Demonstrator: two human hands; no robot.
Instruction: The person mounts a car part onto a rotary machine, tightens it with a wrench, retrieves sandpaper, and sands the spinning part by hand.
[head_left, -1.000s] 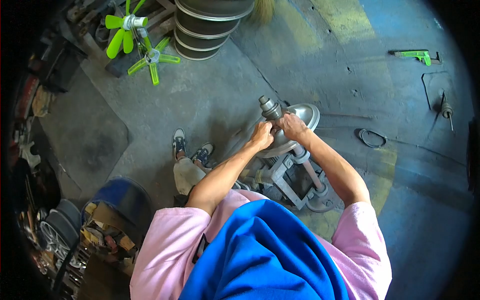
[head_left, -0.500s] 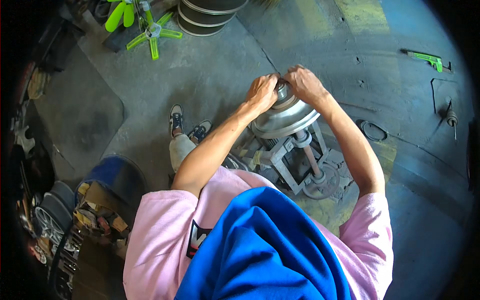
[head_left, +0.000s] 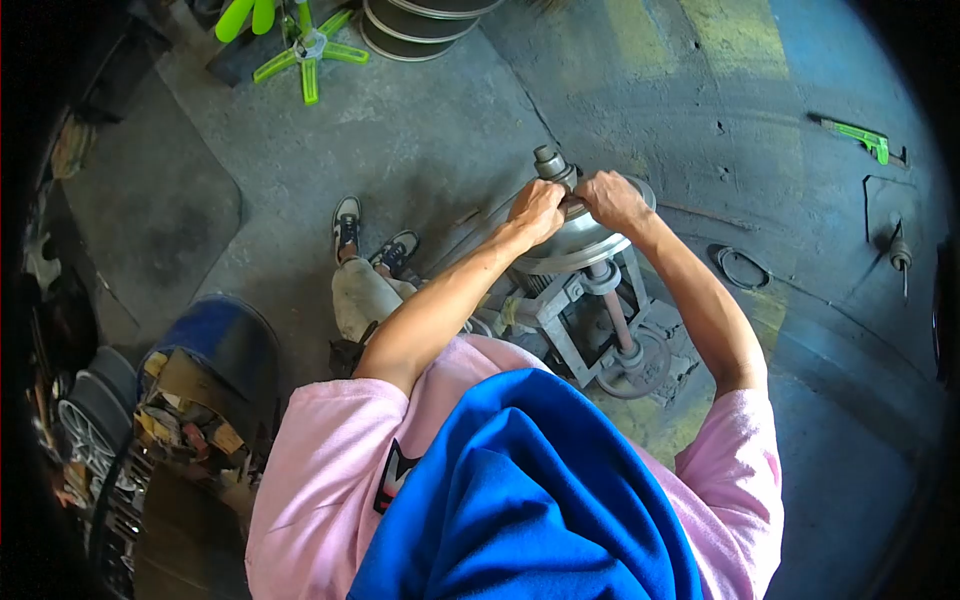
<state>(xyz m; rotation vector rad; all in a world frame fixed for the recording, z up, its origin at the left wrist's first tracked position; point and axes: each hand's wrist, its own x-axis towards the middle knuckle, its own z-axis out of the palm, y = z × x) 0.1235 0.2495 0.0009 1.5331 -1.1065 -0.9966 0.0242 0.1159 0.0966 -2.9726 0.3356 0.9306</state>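
Note:
A shiny metal wheel rim [head_left: 580,245] lies on a metal machine stand [head_left: 560,335] in front of me. From its centre a stepped metal spindle [head_left: 552,164] sticks up, tilted toward the upper left. My left hand [head_left: 540,208] is closed beside the spindle's base, on the near left. My right hand [head_left: 613,203] is closed on the other side, its fingertips at the same hub. Whatever the fingers pinch between them is hidden by the hands. Below the rim, a reddish shaft [head_left: 618,320] runs down to a round handwheel [head_left: 640,362].
A blue drum [head_left: 215,335] and a box of scraps [head_left: 190,410] stand at the left, with wheels [head_left: 90,430] beyond. Stacked rims [head_left: 415,30] and a green fan base [head_left: 309,60] are at the top. A green-handled tool [head_left: 855,137] and a coiled cable [head_left: 742,268] lie right.
Both hands have moved down and nearer to me, from the spindle's top to its base. The spindle's upper end now shows above the hands.

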